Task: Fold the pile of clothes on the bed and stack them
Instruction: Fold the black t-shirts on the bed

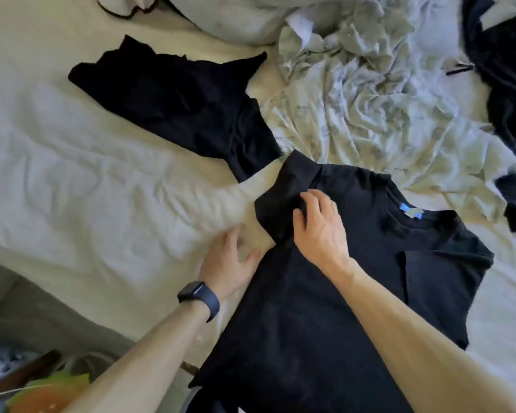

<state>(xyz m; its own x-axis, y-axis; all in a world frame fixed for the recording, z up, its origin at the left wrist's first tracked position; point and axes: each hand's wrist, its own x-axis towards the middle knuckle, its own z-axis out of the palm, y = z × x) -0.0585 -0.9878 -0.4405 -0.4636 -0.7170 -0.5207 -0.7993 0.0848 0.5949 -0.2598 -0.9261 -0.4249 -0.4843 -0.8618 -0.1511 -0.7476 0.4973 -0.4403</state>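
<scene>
Bare sheet (87, 180) lies open on the left. Ahead, a black garment (176, 99) and crumpled pale clothes (364, 93) block the way.

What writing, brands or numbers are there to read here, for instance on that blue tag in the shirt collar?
None can be read.
The blue tag in the collar of the black shirt: too small and blurred.
The faint prints on the pale garment: blurred.
The watch face: dark, blank.

Black T-shirt (325, 308) (blue label (410, 210)) lies seemingly flat.
</scene>
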